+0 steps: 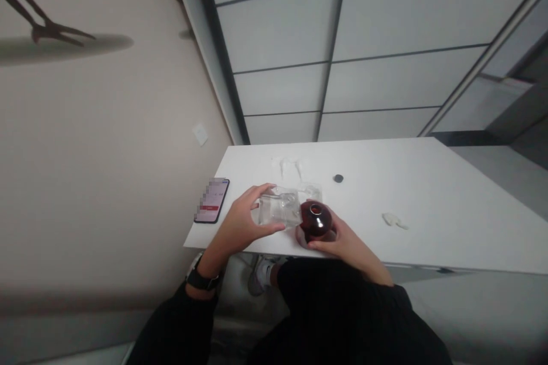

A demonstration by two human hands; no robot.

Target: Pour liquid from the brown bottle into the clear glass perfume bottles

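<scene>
My left hand point(248, 215) is closed around a clear, box-shaped container point(280, 209), thumb along its near side and fingers along its far side. Whether it is glass or plastic I cannot tell. My right hand point(340, 238) grips a glossy dark red round bottle point(315, 220), which has a small round opening on top. The two vessels are side by side near the table's front edge, the clear container's right end by the bottle. The bottle's lower part is partly hidden by my fingers.
Both hands are over a white table point(428, 193). A phone point(213, 200) lies at its left end, near the wall. Behind my hands is a clear plastic-looking piece point(291, 168). A small dark disc point(338, 179) and a crumpled whitish piece point(394, 220) lie further right.
</scene>
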